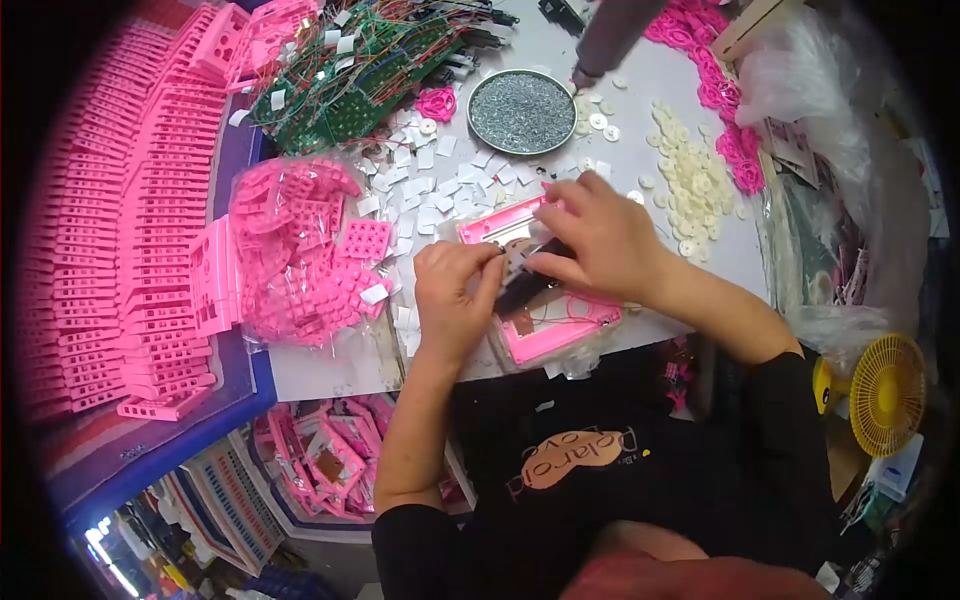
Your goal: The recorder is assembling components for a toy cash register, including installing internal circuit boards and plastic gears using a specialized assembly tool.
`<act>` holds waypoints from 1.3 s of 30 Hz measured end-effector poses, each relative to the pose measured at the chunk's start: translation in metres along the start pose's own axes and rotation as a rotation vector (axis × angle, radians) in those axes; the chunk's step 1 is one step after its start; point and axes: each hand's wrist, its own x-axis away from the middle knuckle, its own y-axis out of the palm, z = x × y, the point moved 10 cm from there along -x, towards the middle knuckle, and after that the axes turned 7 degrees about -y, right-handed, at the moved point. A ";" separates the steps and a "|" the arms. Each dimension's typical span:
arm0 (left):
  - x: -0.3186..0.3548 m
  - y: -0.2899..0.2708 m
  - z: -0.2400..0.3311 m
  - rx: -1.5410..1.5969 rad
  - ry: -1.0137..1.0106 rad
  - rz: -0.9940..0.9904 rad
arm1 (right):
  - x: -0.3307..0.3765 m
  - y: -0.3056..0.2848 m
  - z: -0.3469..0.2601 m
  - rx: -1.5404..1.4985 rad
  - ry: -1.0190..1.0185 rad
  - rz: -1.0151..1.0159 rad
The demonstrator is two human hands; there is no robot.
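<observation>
A pink plastic frame (540, 345) lies on the worktable in front of me, with a thin red wire and a brown patch showing inside it. Over its middle is a dark, elongated part (522, 290) with a greyish end, too blurred to name. My right hand (610, 240) reaches in from the right, its thumb and fingers closed around the upper side of that part. My left hand (455, 295) pinches at the greyish end, thumb and forefinger together; whatever sits between these fingertips is too small to make out. Both hands hide much of the frame's centre.
A round tin of small screws (522, 112) stands beyond my hands, beside a dark tool (615, 40). Around lie white squares (430, 190), cream discs (690, 185), wired green circuit boards (350, 95), bagged pink keypads (295, 250) and stacked pink housings (165, 200). A yellow fan (887, 395) stands right.
</observation>
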 end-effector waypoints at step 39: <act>-0.023 0.024 -0.008 -0.051 -0.336 -0.564 | 0.008 0.009 -0.052 0.090 -0.326 0.029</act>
